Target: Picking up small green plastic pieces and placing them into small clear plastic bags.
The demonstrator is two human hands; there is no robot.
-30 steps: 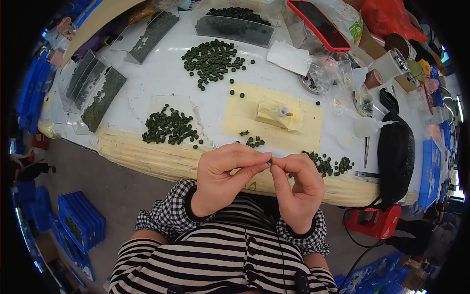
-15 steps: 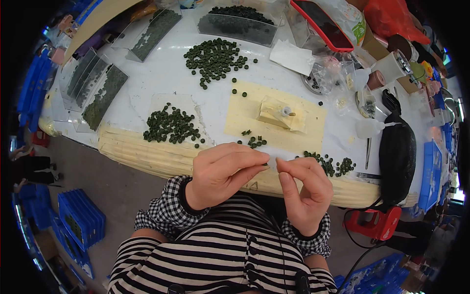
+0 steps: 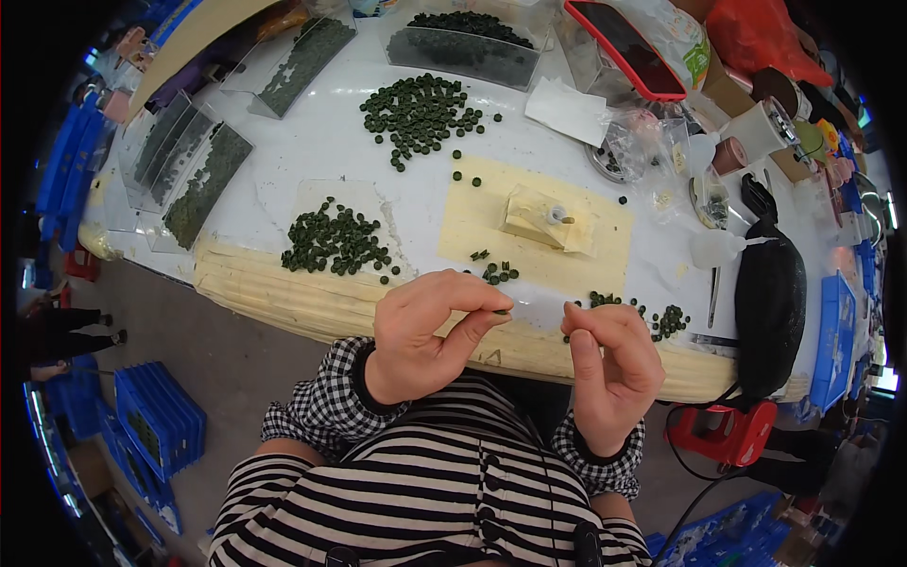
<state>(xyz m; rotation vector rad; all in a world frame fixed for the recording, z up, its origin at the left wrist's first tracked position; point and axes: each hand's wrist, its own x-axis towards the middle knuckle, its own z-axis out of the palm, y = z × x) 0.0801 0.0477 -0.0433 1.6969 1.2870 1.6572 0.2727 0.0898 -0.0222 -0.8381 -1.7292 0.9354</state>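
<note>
**Hands raised at the table edge, one green bead pinched in the left**

Nearest: striped top with checked cuffs at the lower edge of the view. Both hands are lifted in front of the chest, just short of the table edge [image 3: 312, 302].

Left hand [image 3: 425, 331]: thumb and forefinger closed together on a small dark green bead [image 3: 502, 311], held at the fingertips above the padded edge. Remaining fingers curled in.

Right hand [image 3: 609, 364]: fingers curled, thumb pressed against the forefinger in a narrow pinch. Whether it holds anything cannot be told. The two hands are near each other but apart.

On the table just beyond the hands: a small scatter of green beads [image 3: 498, 273] on the near edge of a pale yellow mat [image 3: 472, 222], and another scatter [image 3: 661, 319] to the right. A yellow block with a small metal pin [image 3: 539, 217] sits mid-mat. To the left, a larger pile of green beads [image 3: 335, 241] lies on a clear sheet.

Further back: a bigger bead pile [image 3: 420, 109], then a clear tray of beads [image 3: 463, 42] at the far edge. Flat clear trays [image 3: 194, 170] stand at far left. A black pouch [image 3: 770, 302] lies along the right side; a red-framed phone [image 3: 624, 47] lies at the far right.
</note>
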